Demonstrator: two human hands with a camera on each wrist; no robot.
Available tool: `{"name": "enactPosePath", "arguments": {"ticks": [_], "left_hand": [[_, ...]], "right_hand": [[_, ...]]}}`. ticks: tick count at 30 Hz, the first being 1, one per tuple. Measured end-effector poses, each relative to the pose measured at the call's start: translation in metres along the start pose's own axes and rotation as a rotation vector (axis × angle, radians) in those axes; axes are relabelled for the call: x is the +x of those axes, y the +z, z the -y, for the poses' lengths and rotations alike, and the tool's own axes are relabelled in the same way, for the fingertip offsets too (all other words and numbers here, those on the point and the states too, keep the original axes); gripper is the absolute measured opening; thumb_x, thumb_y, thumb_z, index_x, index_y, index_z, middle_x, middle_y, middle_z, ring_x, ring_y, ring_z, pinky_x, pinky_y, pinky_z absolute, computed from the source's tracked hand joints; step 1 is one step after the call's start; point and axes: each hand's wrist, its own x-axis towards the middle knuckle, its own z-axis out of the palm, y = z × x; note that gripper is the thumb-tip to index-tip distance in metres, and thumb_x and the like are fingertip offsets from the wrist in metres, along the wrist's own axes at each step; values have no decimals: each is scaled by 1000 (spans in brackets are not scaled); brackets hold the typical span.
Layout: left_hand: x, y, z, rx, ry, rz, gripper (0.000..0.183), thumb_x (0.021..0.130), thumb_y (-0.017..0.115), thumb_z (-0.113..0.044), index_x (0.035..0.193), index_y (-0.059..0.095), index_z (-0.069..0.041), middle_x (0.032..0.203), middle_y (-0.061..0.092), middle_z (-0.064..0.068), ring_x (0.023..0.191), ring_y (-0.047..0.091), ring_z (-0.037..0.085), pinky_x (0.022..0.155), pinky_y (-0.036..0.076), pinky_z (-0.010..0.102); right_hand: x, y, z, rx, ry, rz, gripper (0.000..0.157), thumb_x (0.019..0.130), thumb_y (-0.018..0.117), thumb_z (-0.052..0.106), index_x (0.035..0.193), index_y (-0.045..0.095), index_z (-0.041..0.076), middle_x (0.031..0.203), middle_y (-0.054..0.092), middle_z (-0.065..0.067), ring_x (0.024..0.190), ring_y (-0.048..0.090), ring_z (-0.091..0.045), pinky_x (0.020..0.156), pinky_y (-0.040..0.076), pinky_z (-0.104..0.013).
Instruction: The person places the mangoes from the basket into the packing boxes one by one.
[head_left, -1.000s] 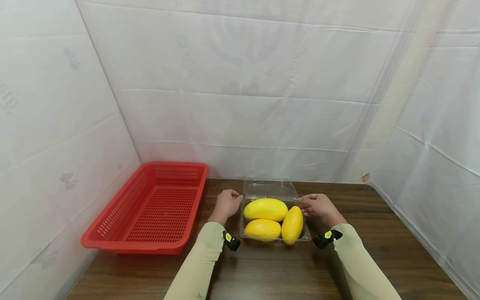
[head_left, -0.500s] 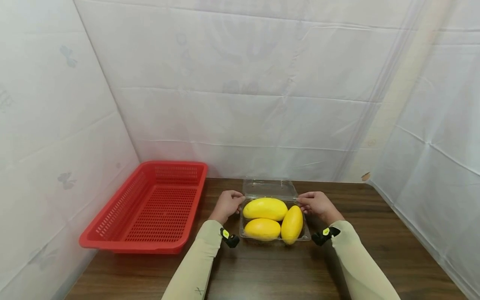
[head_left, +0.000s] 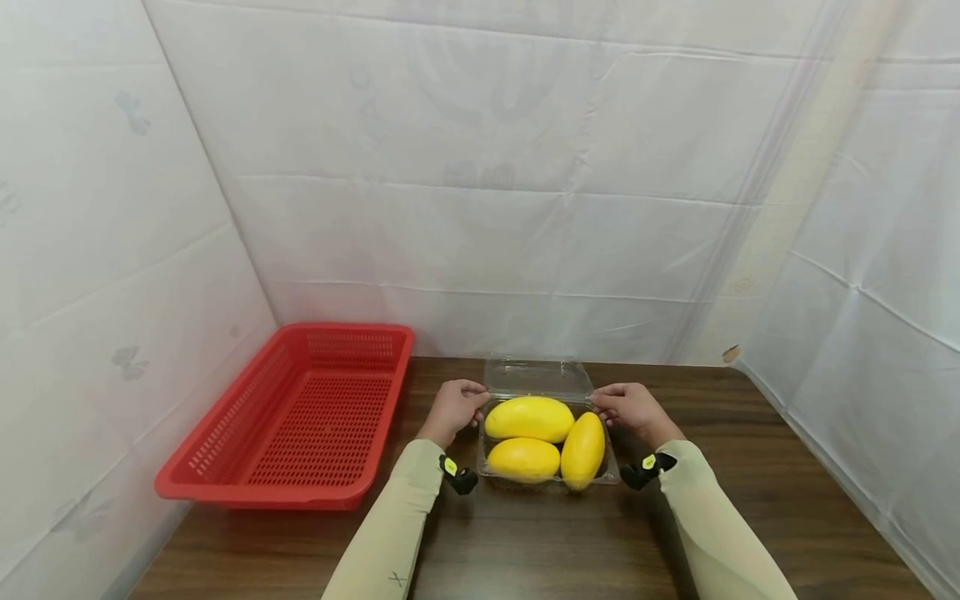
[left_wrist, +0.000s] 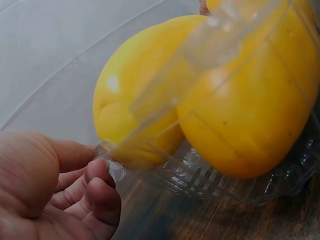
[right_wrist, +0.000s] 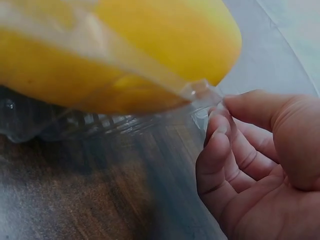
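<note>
A clear plastic clamshell box (head_left: 536,377) stands on the table with its lid raised at the back. Three smooth yellow oval fruits, possibly mangoes or melons, fill it: one along the back (head_left: 528,418), one in front (head_left: 523,460) and one set lengthwise on the right (head_left: 583,451). My left hand (head_left: 453,408) pinches the plastic edge at the box's back left corner. At the back right corner, my right hand (head_left: 636,410) pinches the edge between thumb and fingers. Both wrist views show the thin plastic between thumb (left_wrist: 75,154) and fingertips.
To the left stands a red perforated plastic basket (head_left: 262,496) with nothing in it. White sheeting (head_left: 480,250) closes off the back and both sides. Dark wood-grain tabletop (head_left: 547,550) lies in front of the box.
Both hands stay at the back corners of the box. The right hand has come slightly inward to the left; the fruits and basket keep their places.
</note>
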Motion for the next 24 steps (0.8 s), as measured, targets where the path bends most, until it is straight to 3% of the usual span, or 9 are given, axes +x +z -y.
{"name": "enactPosePath", "arguments": {"ticks": [9,24], "left_hand": [[0,-2,0,-10,7,0,25,89,64,-19,109,62,-3,82,63,10,55,56,15,50,49,23],[-2,-2,2,-64,46,-8,19,87,67,-15,103,61,-7,81,61,12,59,58,19,53,51,26]], "right_hand": [[3,0,-3,-13,-64,-17,38,89,65,26,114,62,-2,90,68,-9,71,62,-17,65,54,-29],[3,-2,-3,-42,-75,-21,33,85,70,22,109,61,2,88,69,-8,73,64,-20,68,56,-34]]}}
